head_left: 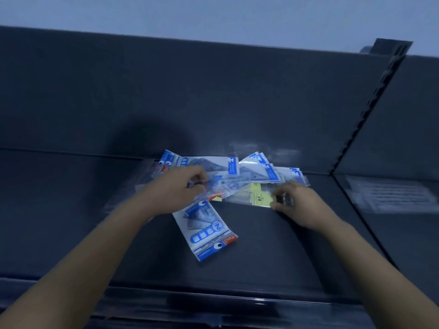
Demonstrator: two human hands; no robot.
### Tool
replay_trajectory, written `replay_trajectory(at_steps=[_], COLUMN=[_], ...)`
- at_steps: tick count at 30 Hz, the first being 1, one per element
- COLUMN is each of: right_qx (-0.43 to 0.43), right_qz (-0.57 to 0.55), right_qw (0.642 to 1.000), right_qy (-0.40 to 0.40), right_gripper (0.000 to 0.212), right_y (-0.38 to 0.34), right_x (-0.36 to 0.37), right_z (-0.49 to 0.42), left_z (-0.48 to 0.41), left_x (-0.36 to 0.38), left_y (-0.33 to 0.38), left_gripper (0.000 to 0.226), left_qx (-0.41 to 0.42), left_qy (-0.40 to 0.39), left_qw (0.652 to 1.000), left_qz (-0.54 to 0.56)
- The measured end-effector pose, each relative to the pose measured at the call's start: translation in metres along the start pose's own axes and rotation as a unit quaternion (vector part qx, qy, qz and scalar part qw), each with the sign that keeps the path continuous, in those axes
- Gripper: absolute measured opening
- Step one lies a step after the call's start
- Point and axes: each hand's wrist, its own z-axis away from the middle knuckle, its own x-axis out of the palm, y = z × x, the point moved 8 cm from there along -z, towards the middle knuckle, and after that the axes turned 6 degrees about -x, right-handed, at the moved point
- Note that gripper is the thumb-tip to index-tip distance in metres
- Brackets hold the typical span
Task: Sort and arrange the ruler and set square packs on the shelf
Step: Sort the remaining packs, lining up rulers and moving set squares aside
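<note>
Both bare arms reach up onto the dark shelf (261, 245), and the hands are working at a loose heap of packs (237, 176) near the back of it.

The left hand (180, 188) has its fingers curled in, with thumb and fingertips (199, 180) pinched on the near edge of a clear pack (221, 184) in the middle of the heap. The view is blurred there, so I cannot tell how many sleeves that pinch takes in.

The right hand (299, 203) is curled too, thumb and fingers nipping the right end of the yellow-label pack (256, 195). That pack lies flat between the 2 hands, its far end just beside the left fingertips.

Under the left wrist and toward the shelf's front lies the front pack (209, 231), blue and white and set at a slant, touched by neither set of fingers. Beyond the left knuckles the back pack (204, 165) lies close to the back panel (213, 91). Beyond the right fingers several more blue-cornered packs (266, 169) fan over each other.

Well off to the right of the right hand a slotted post (370, 110) climbs the panel. Past it, on the next bay, something pale lies too blurred to name. Above the panel shows a pale wall (213, 15).
</note>
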Motion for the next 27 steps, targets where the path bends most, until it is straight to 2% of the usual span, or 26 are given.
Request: replay_trajectory(at_steps=[7, 11, 15, 20, 27], right_qx=[-0.018, -0.038, 0.006, 0.045, 0.072], right_qz=[-0.022, -0.012, -0.153, -0.219, -0.202], right_qw=[0.997, 0.996, 0.983, 0.974, 0.976], right_qy=[-0.073, -0.080, -0.102, -0.024, 0.032], right_gripper=[0.030, 0.025, 0.018, 0.011, 0.007], right_y=[0.012, 0.017, 0.039, 0.086, 0.181], right_x=[0.000, -0.008, -0.016, -0.060, -0.132], right_z=[-0.017, -0.011, 0.008, 0.051, 0.143], left_z=[-0.015, -0.021, -0.035, -0.072, -0.107], left_x=[0.013, 0.019, 0.032, 0.054, 0.129], left_y=[0.034, 0.063, 0.093, 0.145, 0.252], left_gripper=[0.005, 0.011, 0.013, 0.007, 0.012], left_qx=[-0.034, -0.024, -0.001, 0.072, 0.160], left_qy=[0.050, 0.068, 0.053, 0.031, -0.037], left_qw=[0.998, 0.997, 0.998, 0.994, 0.979], left_qz=[-0.004, 0.042, 0.022, 0.071, 0.122])
